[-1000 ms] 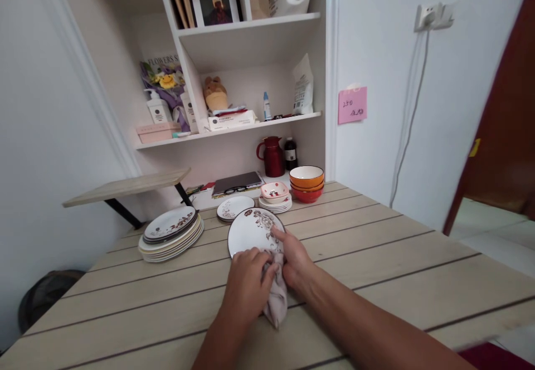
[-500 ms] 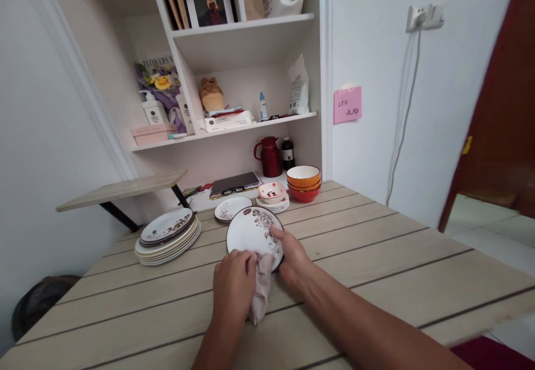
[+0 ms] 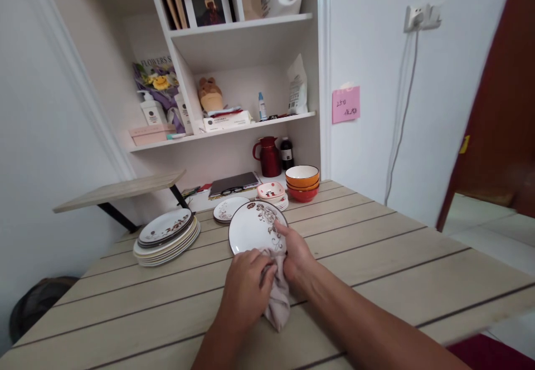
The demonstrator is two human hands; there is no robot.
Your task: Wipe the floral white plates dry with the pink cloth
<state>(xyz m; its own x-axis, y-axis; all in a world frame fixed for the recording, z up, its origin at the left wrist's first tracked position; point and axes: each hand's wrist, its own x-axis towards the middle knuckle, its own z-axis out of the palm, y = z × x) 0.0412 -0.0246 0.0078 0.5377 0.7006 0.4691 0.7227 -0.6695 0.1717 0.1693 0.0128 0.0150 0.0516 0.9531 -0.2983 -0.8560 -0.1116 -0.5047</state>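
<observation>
A white plate [image 3: 251, 228] with a dark rim and brown flower pattern is tilted up over the table, facing me. My right hand [image 3: 297, 253] grips its right edge, thumb on the face and the other fingers hidden behind. My left hand [image 3: 247, 283] is closed on a pale pinkish-grey cloth [image 3: 278, 303], pressed to the plate's lower edge; the cloth's loose end hangs below. Behind the held plate lies a small stack of similar plates [image 3: 228, 208].
A taller stack of plates [image 3: 165, 247] stands left, by a small wooden riser [image 3: 121, 189]. Orange and red bowls [image 3: 302, 183] and a strawberry-patterned dish [image 3: 271, 190] on small plates sit at the back. Behind them are a red jug [image 3: 270, 158], a dark laptop [image 3: 234, 183] and shelves [image 3: 246, 30].
My left hand and the cloth have shifted right along the plate's lower edge, towards my right hand. The plate has risen and tilted slightly.
</observation>
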